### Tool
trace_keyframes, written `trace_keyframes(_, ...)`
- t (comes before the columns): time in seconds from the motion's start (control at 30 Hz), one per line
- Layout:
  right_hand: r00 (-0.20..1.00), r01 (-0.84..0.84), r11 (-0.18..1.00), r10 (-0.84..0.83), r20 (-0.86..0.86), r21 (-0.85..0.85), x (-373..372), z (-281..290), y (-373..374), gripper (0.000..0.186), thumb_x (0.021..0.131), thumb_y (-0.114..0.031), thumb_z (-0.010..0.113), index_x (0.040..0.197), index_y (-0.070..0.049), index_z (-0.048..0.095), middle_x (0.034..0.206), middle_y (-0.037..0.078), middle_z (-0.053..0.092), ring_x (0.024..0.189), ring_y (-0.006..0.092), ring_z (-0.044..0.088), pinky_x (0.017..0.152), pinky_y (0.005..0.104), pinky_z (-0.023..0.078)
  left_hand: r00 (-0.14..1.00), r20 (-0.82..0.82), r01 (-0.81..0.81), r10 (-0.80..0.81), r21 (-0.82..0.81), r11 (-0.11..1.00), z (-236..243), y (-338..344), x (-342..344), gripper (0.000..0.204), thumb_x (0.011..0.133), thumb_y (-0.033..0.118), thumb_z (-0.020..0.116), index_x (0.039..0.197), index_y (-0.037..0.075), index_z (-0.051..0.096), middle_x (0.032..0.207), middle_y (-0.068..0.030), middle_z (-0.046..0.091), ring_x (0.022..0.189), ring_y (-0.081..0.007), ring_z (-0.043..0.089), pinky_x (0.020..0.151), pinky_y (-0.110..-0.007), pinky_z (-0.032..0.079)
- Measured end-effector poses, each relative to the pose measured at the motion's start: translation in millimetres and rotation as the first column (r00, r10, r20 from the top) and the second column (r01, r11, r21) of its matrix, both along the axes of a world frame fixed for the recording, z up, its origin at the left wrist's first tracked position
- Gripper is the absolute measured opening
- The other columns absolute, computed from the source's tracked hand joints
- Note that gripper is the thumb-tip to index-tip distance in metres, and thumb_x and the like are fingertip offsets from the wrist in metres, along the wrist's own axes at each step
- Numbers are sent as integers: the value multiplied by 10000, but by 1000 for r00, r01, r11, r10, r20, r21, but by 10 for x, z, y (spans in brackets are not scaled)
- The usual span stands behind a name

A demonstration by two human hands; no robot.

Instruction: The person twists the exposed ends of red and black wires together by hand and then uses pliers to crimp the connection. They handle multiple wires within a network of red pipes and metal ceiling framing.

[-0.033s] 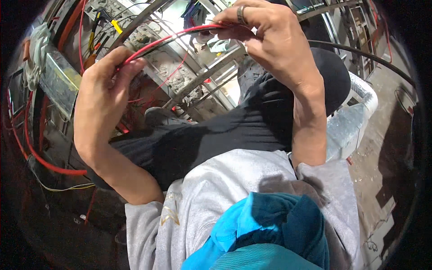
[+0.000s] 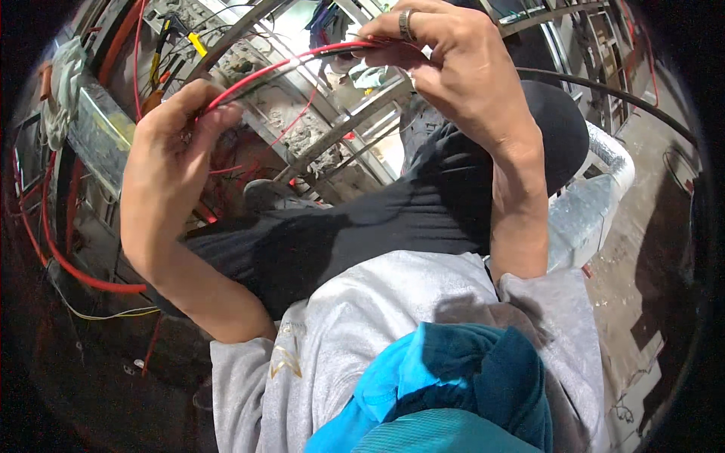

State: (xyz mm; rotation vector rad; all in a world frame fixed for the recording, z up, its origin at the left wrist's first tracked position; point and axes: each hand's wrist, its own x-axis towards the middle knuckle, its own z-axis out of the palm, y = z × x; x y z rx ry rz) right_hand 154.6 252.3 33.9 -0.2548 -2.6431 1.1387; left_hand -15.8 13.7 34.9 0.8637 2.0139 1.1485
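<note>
A red cable (image 2: 283,63), with a thin black one close along its underside, arcs between my two hands near the top of the view. My left hand (image 2: 170,143) pinches it at the left end between thumb and fingers. Higher and to the right, my right hand (image 2: 468,83), with a ring on one finger, has its fingers closed on the other end of the span. The fingers hide where the cables run inside each grip. Below the cables lies my dark-trousered leg (image 2: 355,234).
Metal framing (image 2: 317,147) and rubble stand beyond the cables. At upper left are a yellow-and-black hand tool (image 2: 160,57), a pale cloth (image 2: 64,98) and a red tube (image 2: 94,282). A thick black cable (image 2: 612,92) and a silvery metal duct (image 2: 585,211) are at right.
My left hand has shifted very slightly left, and less of the black cable shows beside the red one. My right hand stays where it was.
</note>
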Motion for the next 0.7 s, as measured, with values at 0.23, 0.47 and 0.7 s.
trace_keyframes(0.23,1000,11,942,-18,-19,-335,-18,43,-92,340,781,185,653,1070,34,750,983,115,738,890,156,731,808,259,614,1000,-3,13,-13,21,1000,447,-83,-13,160,952,81,741,1045,-48,723,906,-36,725,850,-74,644,786,-211,493)
trace_keyframes(0.47,998,8,838,-38,-44,-545,49,39,-41,333,812,218,602,1092,89,728,1061,136,722,990,204,737,942,325,632,993,-109,68,-45,212,975,334,-22,21,254,993,194,713,1119,-25,736,944,-41,749,845,-85,642,787,-213,481)
trace_keyframes(0.7,998,43,857,-12,64,-513,16,105,-44,323,828,174,609,1119,83,717,1064,141,722,981,195,736,914,298,627,998,12,63,-66,191,980,483,60,25,240,984,131,701,1166,-22,735,1040,-63,752,922,-99,661,822,-224,498)
